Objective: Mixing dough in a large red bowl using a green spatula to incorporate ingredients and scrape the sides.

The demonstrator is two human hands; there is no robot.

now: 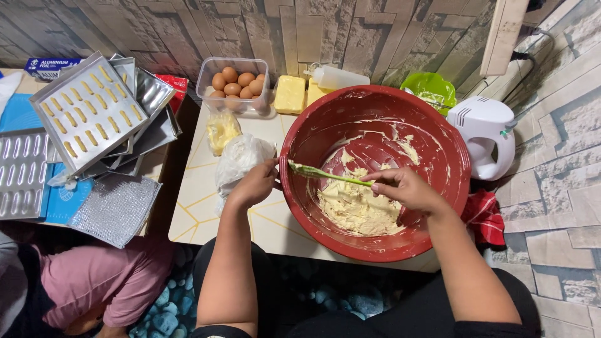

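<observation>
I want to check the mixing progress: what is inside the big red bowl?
The red bowl holds pale yellow batter, smeared up its walls. The right hand holds a green spatula in it. The bowl's bottom under the batter is hidden.

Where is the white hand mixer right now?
The white hand mixer stands at the right of the head view, just beyond the red mixing bowl's right rim, in front of the green bowl and above a red cloth.

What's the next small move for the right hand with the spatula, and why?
Probably drag the green spatula along the left inner wall of the red bowl toward the batter. The right hand holds it with the blade at that wall, smears cling to the sides, and the left hand steadies the rim.
</observation>
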